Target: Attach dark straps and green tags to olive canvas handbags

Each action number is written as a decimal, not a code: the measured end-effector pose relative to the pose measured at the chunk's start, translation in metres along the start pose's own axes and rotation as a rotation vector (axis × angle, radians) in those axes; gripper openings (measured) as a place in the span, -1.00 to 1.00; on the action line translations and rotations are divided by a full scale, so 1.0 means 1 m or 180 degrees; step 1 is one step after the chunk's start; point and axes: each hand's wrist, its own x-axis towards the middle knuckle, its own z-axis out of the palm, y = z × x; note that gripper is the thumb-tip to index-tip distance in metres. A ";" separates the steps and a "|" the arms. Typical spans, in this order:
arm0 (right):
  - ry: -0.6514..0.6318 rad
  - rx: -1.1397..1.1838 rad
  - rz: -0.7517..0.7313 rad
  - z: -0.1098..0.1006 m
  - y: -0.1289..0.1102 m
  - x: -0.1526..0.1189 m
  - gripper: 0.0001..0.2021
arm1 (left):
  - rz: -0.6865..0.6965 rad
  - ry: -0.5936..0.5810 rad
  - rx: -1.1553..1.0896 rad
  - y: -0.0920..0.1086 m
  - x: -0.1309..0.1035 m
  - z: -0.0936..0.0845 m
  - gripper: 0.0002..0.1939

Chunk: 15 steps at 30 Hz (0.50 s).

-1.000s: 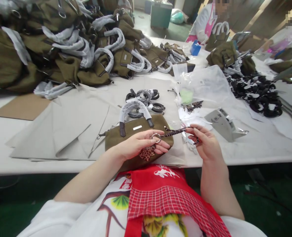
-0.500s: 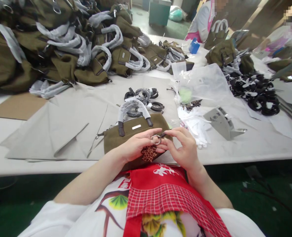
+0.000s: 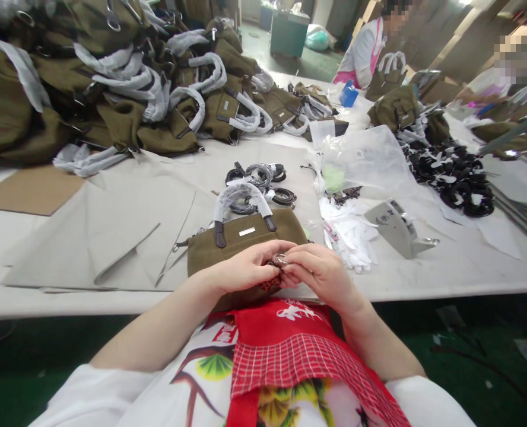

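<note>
Close to my body, my left hand (image 3: 250, 267) and my right hand (image 3: 319, 273) meet over the front of an olive handbag (image 3: 210, 252). Between them is a leopard-print bag charm (image 3: 270, 283) with a metal ring (image 3: 282, 258). My left fingers are closed on the charm, while my right fingertips pinch at the ring. Fingers cover much of both parts. The bag rests at the table's near edge, its wrapped handles (image 3: 241, 193) standing up and a small metal plate (image 3: 247, 232) on its front.
Behind the bag lie coiled straps (image 3: 259, 175). White tags (image 3: 350, 234) and a grey tape dispenser (image 3: 394, 225) are to the right, below a clear plastic bag (image 3: 374, 154). Olive bags (image 3: 148, 107) are heaped at the back left. A co-worker (image 3: 364, 53) stands across the table.
My hands have drawn together around the ring and charm, hiding more of both. The right fingers have come down onto the ring. The bag has stayed in place.
</note>
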 end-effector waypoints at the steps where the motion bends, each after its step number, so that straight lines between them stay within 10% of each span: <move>1: -0.0057 0.0342 0.0194 -0.002 0.001 0.000 -0.83 | 0.0027 -0.0003 0.0241 0.005 -0.001 0.000 -0.54; 7: -0.0284 0.2583 0.1416 -0.001 0.005 0.002 -0.73 | -0.0080 0.0111 0.1344 0.026 -0.002 -0.001 -0.71; 15: -0.0128 0.3870 0.1698 0.007 0.012 0.002 -0.66 | 0.1222 0.0623 0.2889 0.035 0.001 0.006 -0.81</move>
